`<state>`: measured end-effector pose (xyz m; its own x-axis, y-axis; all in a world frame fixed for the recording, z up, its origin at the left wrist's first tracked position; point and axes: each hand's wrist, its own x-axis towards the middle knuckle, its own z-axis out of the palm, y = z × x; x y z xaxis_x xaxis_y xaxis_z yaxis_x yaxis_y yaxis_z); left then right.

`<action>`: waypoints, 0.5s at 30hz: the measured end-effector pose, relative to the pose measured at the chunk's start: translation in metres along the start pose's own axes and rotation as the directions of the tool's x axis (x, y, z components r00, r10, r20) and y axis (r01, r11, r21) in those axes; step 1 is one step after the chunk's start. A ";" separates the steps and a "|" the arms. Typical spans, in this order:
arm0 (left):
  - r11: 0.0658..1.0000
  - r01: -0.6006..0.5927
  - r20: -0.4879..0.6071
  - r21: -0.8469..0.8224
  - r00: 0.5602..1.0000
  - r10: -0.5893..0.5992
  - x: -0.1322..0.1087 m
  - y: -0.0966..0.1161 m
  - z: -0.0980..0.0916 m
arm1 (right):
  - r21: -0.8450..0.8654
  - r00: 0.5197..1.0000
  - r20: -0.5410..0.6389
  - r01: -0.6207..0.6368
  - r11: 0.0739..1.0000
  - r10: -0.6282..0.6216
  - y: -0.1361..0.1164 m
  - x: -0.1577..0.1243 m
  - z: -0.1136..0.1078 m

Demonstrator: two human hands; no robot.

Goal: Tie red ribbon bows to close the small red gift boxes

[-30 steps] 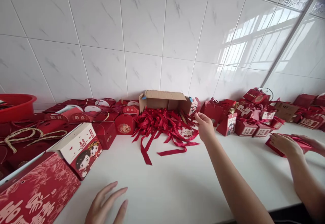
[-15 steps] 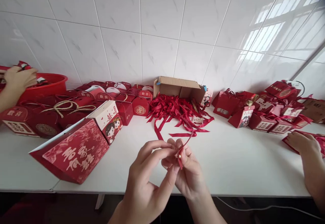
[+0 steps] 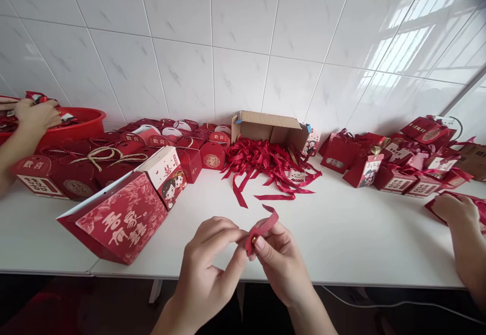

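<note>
Head view: both hands [image 3: 286, 264], together, pinch a curling red ribbon [image 3: 268, 223].

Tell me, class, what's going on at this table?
The person's right hand pinches a red ribbon over the white table; the left hand is at its lower end, though whether it grips is unclear. Behind, a heap of ribbons spills from a cardboard box. One co-worker's hand is at a red basin, left; another's hand is on a red package, right.
</note>
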<state>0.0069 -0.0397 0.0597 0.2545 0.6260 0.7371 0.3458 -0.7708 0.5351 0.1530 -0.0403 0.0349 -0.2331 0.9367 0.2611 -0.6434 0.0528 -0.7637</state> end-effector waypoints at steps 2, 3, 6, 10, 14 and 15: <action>0.999 -0.035 0.004 0.025 0.999 0.035 -0.002 -0.001 -0.002 | 0.033 0.998 -0.005 -0.062 0.998 0.062 -0.001 -0.001 -0.001; 0.999 -0.046 0.014 0.026 0.999 0.045 -0.003 -0.001 -0.004 | 0.048 0.995 -0.002 -0.098 0.994 0.098 -0.002 -0.001 -0.002; 0.999 -0.017 0.081 -0.044 0.996 0.020 -0.005 -0.001 -0.008 | 0.072 0.979 0.023 -0.202 0.977 0.200 -0.002 -0.004 -0.005; 0.985 0.091 0.182 -0.145 0.981 -0.064 -0.011 -0.002 -0.014 | 0.104 0.951 0.093 -0.305 0.947 0.297 0.001 -0.010 -0.008; 0.972 0.154 0.149 -0.176 0.981 -0.128 -0.024 -0.005 -0.012 | 0.168 0.909 0.187 -0.403 0.900 0.372 0.012 -0.015 -0.008; 0.965 0.182 0.137 -0.191 0.978 -0.158 -0.027 -0.005 -0.010 | 0.187 0.903 0.197 -0.417 0.890 0.382 0.015 -0.016 -0.007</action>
<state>-0.0112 -0.0543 0.0412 0.3178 0.7499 0.5803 0.2077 -0.6522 0.7291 0.1521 -0.0521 0.0147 -0.5994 0.7982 0.0605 -0.6116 -0.4080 -0.6778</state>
